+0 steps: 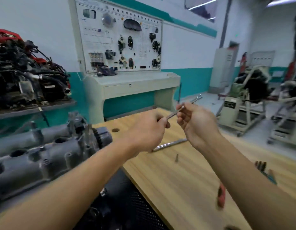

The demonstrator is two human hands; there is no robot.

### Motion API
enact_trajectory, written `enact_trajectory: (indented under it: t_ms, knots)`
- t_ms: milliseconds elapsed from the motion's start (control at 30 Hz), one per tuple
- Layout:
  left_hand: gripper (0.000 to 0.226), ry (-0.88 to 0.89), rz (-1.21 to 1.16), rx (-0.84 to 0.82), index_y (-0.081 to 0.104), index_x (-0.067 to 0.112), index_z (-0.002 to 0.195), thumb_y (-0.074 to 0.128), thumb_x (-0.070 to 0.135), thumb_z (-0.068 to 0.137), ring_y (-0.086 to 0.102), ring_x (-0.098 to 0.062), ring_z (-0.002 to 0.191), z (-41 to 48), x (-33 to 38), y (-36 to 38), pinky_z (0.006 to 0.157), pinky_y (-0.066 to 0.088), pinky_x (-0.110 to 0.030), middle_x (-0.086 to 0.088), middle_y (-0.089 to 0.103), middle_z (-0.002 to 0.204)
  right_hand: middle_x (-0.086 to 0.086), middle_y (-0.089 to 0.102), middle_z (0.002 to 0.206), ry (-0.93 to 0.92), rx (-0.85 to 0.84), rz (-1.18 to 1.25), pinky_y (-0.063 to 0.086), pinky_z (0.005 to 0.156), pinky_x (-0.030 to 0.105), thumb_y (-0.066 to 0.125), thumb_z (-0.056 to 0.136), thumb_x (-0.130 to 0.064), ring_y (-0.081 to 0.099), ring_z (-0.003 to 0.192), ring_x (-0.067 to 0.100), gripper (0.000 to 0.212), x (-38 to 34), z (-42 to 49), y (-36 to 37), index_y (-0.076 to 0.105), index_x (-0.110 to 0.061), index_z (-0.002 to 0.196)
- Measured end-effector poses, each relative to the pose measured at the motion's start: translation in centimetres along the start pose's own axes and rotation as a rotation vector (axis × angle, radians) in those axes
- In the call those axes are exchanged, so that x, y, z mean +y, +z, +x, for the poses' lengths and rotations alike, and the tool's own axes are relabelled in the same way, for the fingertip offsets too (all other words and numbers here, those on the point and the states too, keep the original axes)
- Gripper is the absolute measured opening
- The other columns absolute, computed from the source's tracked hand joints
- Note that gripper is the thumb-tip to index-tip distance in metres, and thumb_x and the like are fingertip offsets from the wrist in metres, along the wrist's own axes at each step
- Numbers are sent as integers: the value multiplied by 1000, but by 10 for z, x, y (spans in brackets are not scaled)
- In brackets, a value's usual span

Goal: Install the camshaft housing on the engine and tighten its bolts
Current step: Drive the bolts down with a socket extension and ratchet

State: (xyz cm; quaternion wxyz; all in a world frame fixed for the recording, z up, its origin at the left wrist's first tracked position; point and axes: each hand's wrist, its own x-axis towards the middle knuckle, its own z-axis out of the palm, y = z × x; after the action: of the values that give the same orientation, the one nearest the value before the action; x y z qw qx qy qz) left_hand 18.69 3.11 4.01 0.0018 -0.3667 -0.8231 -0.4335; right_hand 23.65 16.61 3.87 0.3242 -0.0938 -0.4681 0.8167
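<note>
Above the bench [185,180], the left hand [144,131] grips the lower end of a thin metal rod [173,114] and the right hand [197,123] pinches it in its fingers. The rod slants up to the right. The camshaft housing [44,160] lies at left, its long axis running toward the sprocket.

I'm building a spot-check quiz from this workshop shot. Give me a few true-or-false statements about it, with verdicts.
1. The left hand and right hand both hold the slim metal rod. True.
2. The bent chrome bar is gripped in the right hand. False: it lies on the light wooden workbench, below the hands.
3. The grey cast camshaft housing sits left of the workbench. True.
4. The small dark bolt rests on the camshaft housing. False: it sits on the workbench, near the chrome bar.
</note>
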Motion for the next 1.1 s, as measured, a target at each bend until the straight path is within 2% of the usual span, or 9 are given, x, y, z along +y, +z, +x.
enact_trajectory:
  t_ms: [100, 200, 400, 467, 533, 633, 767, 933, 1100]
  knots:
    - [36, 30, -8, -66, 64, 18, 80, 41, 30, 106, 46, 2, 40, -6, 2, 53, 39, 31, -16, 8, 45, 52, 4, 62, 70, 26, 130, -8, 45, 42, 18, 45, 103, -9, 52, 44, 7, 23, 4, -7, -53, 58, -7, 84]
    - [41, 36, -8, -122, 56, 14, 75, 39, 37, 105, 41, -6, 41, -12, -3, 94, 43, 32, -22, 9, 46, 53, 4, 64, 66, 36, 222, -35, 44, 41, 18, 47, 103, -7, 50, 43, 6, 22, 8, -13, -87, 59, -4, 85]
    - [46, -22, -32, -113, 56, 15, 71, 46, 49, 100, 40, -9, 46, -9, -15, 128, 54, 38, -33, 13, 45, 45, 2, 65, 63, 19, 317, -84, 43, 43, 19, 52, 101, -6, 49, 44, 8, 22, 16, -11, -116, 62, -2, 82]
    - [47, -47, 54, -114, 59, 20, 77, 43, 59, 97, 52, -10, 57, -8, -18, 131, 62, 47, -38, 14, 54, 55, 2, 65, 63, -18, 340, -130, 43, 44, 21, 52, 101, -7, 49, 45, 8, 25, 18, -6, -122, 64, -3, 79]
    - [48, -101, 239, -170, 53, 25, 87, 31, 67, 97, 61, -14, 76, -8, -24, 131, 66, 47, -39, 9, 63, 76, 2, 65, 63, -84, 380, -187, 43, 48, 25, 53, 100, -9, 49, 46, 10, 28, 16, 0, -129, 64, -5, 74]
    - [31, -164, 448, -351, 41, 20, 97, 25, 47, 101, 56, -17, 78, -4, -39, 133, 62, 38, -36, 3, 59, 85, 1, 66, 63, -146, 398, -271, 44, 50, 27, 54, 100, -12, 50, 48, 10, 30, 14, 6, -142, 65, -7, 73]
    - [7, -153, 721, -588, 44, 19, 94, 41, 21, 99, 56, -22, 89, -2, -45, 137, 73, 44, -33, 1, 49, 89, 0, 64, 55, -182, 343, -408, 45, 45, 21, 55, 100, -15, 52, 46, 8, 29, 18, 9, -146, 67, -6, 75]
    - [24, -82, 822, -561, 62, 15, 116, 56, 9, 94, 63, -26, 97, -4, -47, 149, 77, 53, -35, -7, 59, 113, 1, 71, 68, -217, 245, -476, 46, 45, 20, 55, 99, -14, 56, 48, 9, 27, 18, 13, -139, 67, -12, 75]
    - [22, -10, 801, -586, 65, 17, 114, 61, 13, 94, 63, -24, 92, -3, -67, 162, 78, 57, -37, -5, 60, 108, 3, 73, 71, -209, 197, -498, 47, 46, 21, 55, 100, -17, 57, 50, 8, 25, 25, 17, -138, 68, -11, 79]
